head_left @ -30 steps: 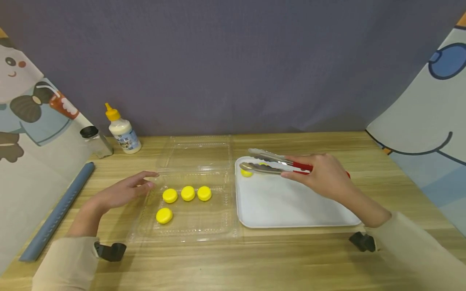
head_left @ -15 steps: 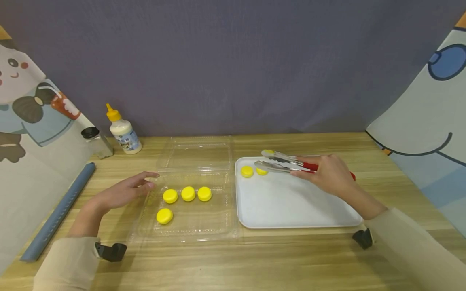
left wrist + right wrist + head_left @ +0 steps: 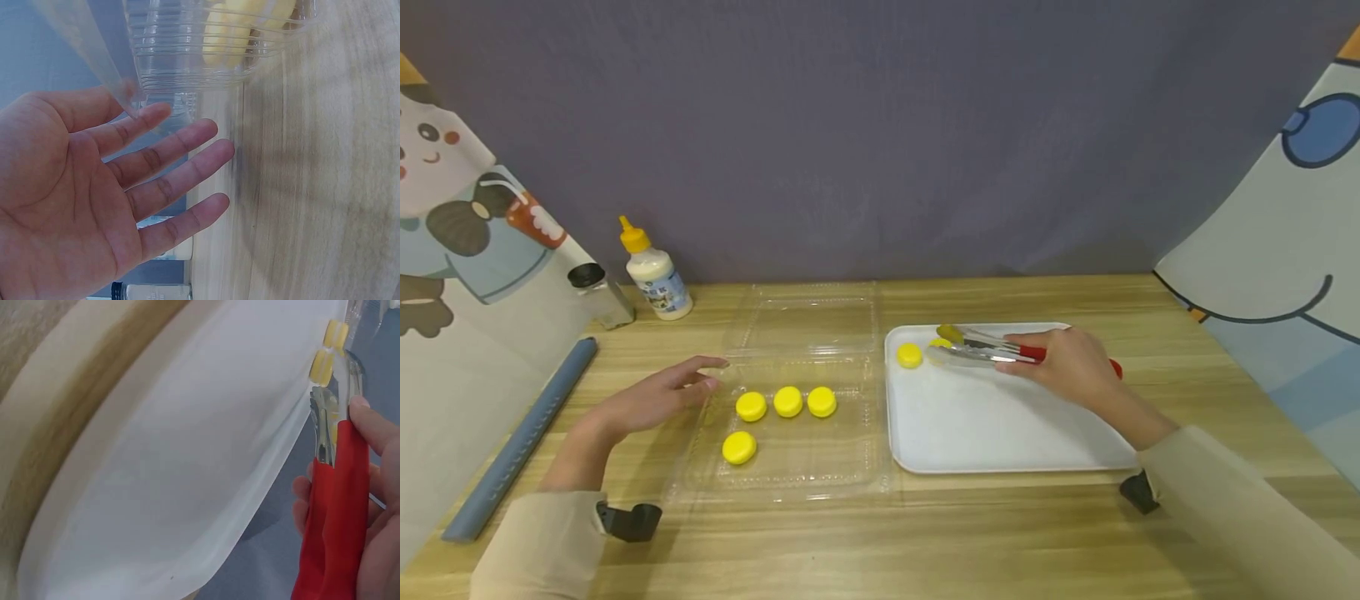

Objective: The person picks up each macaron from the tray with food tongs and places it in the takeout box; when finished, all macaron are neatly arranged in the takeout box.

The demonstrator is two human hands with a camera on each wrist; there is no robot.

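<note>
Since half a second ago, the tongs (image 3: 1032,353) are shifting slightly nearer us over the tray (image 3: 1000,421). Our right hand (image 3: 1071,367) is gripping them; our left hand (image 3: 662,396) is holding its fingers spread beside the box (image 3: 820,450). Four yellow discs (image 3: 787,402) are lying in the box, two on the tray, at its far left. We cannot tell whether the tongs are pinching another.

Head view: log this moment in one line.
right hand: grips tongs over white tray | left hand: at left edge of clear container | container: four yellow pieces
</note>
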